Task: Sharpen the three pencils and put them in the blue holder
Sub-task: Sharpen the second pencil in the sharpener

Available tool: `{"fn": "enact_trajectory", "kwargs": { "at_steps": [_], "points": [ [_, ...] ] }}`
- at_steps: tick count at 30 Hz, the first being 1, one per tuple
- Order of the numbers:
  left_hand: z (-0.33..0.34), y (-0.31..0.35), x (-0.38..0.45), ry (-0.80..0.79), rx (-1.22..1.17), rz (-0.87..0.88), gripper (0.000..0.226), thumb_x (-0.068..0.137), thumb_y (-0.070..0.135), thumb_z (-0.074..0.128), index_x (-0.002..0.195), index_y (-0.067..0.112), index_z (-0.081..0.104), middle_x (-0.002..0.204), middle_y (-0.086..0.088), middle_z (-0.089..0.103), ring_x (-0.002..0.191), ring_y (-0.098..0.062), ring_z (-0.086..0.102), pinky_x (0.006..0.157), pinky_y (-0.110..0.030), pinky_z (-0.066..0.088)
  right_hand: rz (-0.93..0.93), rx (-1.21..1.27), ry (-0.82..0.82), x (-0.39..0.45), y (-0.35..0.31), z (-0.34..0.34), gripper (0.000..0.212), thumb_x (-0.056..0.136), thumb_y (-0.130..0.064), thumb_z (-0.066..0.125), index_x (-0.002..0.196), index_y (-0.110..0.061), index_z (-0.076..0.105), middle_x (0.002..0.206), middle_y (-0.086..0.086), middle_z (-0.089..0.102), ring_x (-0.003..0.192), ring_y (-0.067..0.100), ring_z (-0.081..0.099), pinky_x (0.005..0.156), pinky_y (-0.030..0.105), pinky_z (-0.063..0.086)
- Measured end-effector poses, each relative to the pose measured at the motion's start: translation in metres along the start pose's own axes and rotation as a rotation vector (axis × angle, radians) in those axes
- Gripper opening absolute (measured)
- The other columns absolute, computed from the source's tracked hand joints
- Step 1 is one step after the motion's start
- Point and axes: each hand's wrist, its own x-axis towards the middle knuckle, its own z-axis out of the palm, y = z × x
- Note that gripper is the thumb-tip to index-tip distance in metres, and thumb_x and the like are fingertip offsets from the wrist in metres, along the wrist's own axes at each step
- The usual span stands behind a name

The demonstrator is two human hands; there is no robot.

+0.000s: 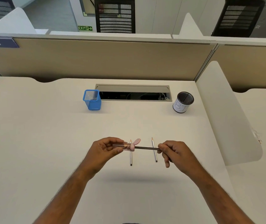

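My left hand (pixel 106 147) grips a pink sharpener with a clear shavings tube (pixel 126 146), held above the desk. My right hand (pixel 174 151) holds a dark pencil (pixel 146 148) level, its tip pushed into the sharpener. Two more pencils lie on the white desk under my hands: one (pixel 131 157) below the sharpener, the other (pixel 154 150) just left of my right hand, both with tips pointing away from me. The blue mesh holder (pixel 92 100) stands upright at the back left, with nothing visible inside.
A round black mesh cup with a white paper label (pixel 182 102) stands at the back right. An open cable slot (pixel 133 92) runs between the two holders. A white divider panel (pixel 226 110) borders the desk on the right, a beige partition behind.
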Motion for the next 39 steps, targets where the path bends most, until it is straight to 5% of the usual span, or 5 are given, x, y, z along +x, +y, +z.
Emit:
{"fn": "enact_trajectory", "kwargs": {
  "at_steps": [6,11,22,29,39],
  "points": [
    [0.0018,-0.0020,0.0016,0.011,0.008,0.009,0.025,0.093,-0.003,0.079,0.113,0.012,0.079,0.113,-0.003,0.086,0.111,-0.018,0.080,0.097,-0.024,0.062,0.047,0.079,-0.010,0.0000,0.0052,0.0010,0.038,0.109,-0.032,0.053,0.097,-0.003,0.075,0.065,0.007,0.068,0.052,0.018,0.061,0.054,0.017,0.041],
    [0.0001,-0.0003,0.0047,0.041,-0.012,0.011,0.025,0.093,0.001,0.080,0.113,0.017,0.080,0.114,-0.005,0.085,0.113,-0.021,0.080,0.104,-0.040,0.059,-0.051,0.015,0.059,0.0012,0.0046,-0.0020,0.022,0.100,-0.024,0.070,0.121,-0.032,0.069,0.097,-0.001,0.072,0.074,0.018,0.075,0.064,0.018,0.049],
    [-0.0048,0.0000,0.0062,0.046,-0.031,0.003,0.025,0.091,0.002,0.080,0.114,0.013,0.080,0.114,-0.007,0.085,0.113,-0.024,0.080,0.104,-0.041,0.060,-0.163,-0.030,0.133,0.0036,0.0051,0.0017,0.016,0.096,-0.005,0.074,0.101,-0.019,0.081,0.085,-0.004,0.077,0.071,0.011,0.073,0.075,0.015,0.054],
    [-0.0014,-0.0061,0.0005,0.014,0.003,0.001,0.025,0.094,-0.006,0.076,0.115,0.008,0.077,0.113,-0.005,0.086,0.110,-0.017,0.080,0.093,-0.020,0.061,0.009,-0.020,-0.041,0.0056,-0.0012,-0.0014,0.030,0.109,-0.018,0.055,0.087,-0.008,0.073,0.056,0.005,0.062,0.047,0.007,0.056,0.057,0.014,0.041],
    [0.0005,-0.0029,0.0018,0.036,-0.007,0.007,0.024,0.094,-0.002,0.077,0.115,0.010,0.078,0.113,-0.004,0.086,0.109,-0.016,0.081,0.093,-0.022,0.062,-0.010,0.030,-0.031,0.0017,0.0033,-0.0012,0.019,0.106,-0.032,0.061,0.122,-0.029,0.067,0.092,0.006,0.077,0.072,0.020,0.074,0.065,0.018,0.048]
  ]
}}
